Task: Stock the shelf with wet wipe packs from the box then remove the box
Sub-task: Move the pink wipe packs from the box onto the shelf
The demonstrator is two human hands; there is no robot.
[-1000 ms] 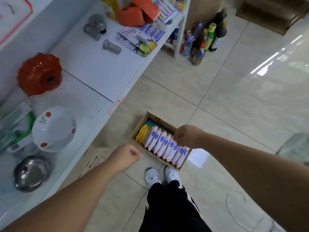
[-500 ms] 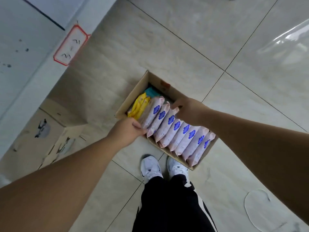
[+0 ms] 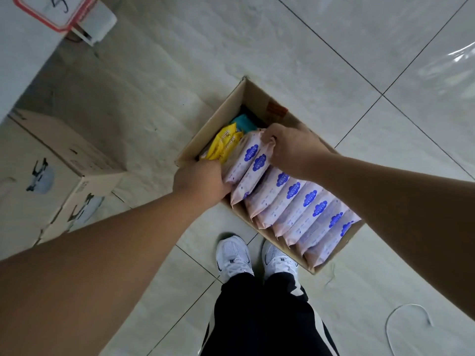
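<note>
An open cardboard box (image 3: 253,96) sits on the tiled floor in front of my feet. It holds a row of several pink wet wipe packs (image 3: 303,201) with blue labels, plus a yellow pack (image 3: 225,145) and a teal one (image 3: 245,123) at its far end. My left hand (image 3: 203,183) grips the near ends of the first two pink packs (image 3: 250,160). My right hand (image 3: 290,147) pinches their far ends. The two packs sit slightly raised above the rest of the row.
A closed cardboard carton (image 3: 51,181) with blue print stands on the floor to the left, under the white shelf edge (image 3: 23,60) bearing a red-framed label (image 3: 55,11). My white shoes (image 3: 257,255) touch the box's near side. A white cord (image 3: 408,319) lies at the right.
The view dropped from the shelf to the floor and closed in on the box. Both hands went down into the box and closed on the first two pink packs.
</note>
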